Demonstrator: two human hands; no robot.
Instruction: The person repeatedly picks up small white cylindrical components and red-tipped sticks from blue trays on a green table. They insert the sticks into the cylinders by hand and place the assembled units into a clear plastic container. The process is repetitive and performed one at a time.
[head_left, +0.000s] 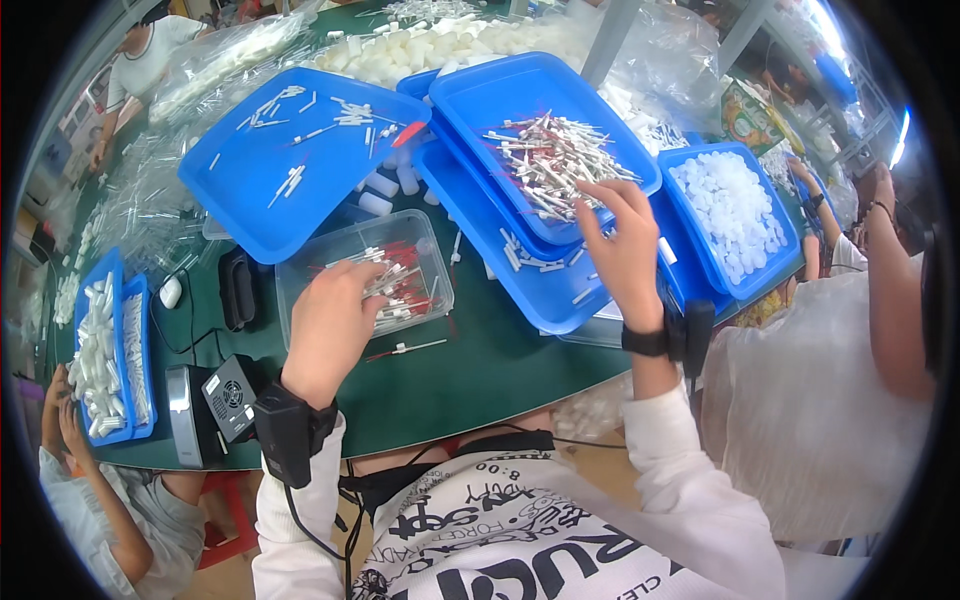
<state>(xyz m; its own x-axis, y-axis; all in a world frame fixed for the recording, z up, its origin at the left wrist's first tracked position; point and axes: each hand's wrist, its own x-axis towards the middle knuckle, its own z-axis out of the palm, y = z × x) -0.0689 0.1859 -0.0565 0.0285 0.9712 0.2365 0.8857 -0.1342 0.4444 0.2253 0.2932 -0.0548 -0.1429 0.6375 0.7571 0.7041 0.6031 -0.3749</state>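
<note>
My left hand (335, 312) reaches into a clear plastic box (440, 300) at the centre. Its fingers are bent, with a gap between thumb and fingertips, over thin white stick-like parts with red wires (405, 285). My right hand (625, 243) is at the near right edge of a heap of similar white parts with red wires (555, 160), in the upper blue tray (480, 95). The right thumb and forefinger are apart, their tips at the heap; I see nothing held between them. One loose white part with red wire (405, 349) lies on the green table in front of the box.
A blue tray with scattered parts (270, 225) lies tilted behind the box. Below the heaped tray sits another blue tray (570, 315). White caps (730, 215) fill a tray at right. A black case (238, 290) and a small fan-vented box (232, 397) stand left. Co-workers sit on both sides.
</note>
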